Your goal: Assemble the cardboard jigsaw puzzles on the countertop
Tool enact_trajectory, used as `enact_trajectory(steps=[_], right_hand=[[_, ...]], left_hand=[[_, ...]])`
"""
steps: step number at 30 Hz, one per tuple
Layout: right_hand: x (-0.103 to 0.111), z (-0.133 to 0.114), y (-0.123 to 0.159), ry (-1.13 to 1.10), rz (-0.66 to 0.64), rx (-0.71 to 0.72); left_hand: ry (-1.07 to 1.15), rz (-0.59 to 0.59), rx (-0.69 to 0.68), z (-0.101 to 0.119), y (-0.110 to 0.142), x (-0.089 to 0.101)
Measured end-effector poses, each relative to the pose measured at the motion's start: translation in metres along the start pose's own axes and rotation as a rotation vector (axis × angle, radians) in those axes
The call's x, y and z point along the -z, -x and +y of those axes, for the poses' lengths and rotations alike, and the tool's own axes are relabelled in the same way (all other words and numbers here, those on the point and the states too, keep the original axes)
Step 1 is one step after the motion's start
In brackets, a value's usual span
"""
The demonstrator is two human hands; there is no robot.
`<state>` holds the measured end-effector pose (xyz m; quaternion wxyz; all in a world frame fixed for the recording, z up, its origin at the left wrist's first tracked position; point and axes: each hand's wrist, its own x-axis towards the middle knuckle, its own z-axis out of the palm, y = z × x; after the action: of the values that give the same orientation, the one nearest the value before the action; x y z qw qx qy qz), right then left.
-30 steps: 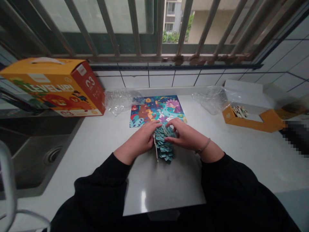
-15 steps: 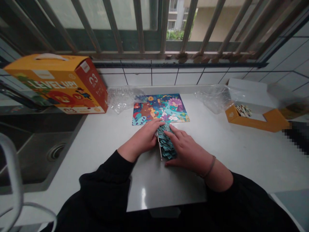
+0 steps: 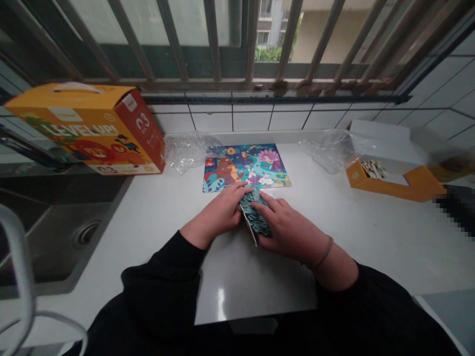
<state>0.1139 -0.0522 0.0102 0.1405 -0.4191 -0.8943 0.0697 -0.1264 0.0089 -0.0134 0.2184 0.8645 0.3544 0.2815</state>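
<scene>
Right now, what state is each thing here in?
Stack of teal cardboard puzzle pieces: fanned, held between both hands.
Left hand: pressing the stack's side.
Right hand: lying over the stack.
Colourful animal puzzle picture: flat on the white counter.
Orange cardboard box with handle: closed.
Orange cardboard tray: open, holding pieces.
Clear plastic wrap: crumpled.

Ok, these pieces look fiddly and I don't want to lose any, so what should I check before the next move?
1. Both hands on the pieces: ok, the left hand and right hand both touch the stack of teal puzzle pieces.
2. Stack squared up: not ok, the pieces overlap unevenly.
3. Thin strip along the stack's left side: cannot tell what it is.
4. Sink apart from the stack: ok, it lies off to the left.
5. Picture card flat on the counter: ok.
</scene>
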Motion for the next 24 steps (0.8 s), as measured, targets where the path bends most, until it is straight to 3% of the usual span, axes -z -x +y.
enact_trajectory(steps=[24], right_hand=[[-0.008,0.006,-0.012,-0.057,0.095,-0.036]], left_hand=[[-0.077,-0.028,0.041,0.003,0.002,-0.008]])
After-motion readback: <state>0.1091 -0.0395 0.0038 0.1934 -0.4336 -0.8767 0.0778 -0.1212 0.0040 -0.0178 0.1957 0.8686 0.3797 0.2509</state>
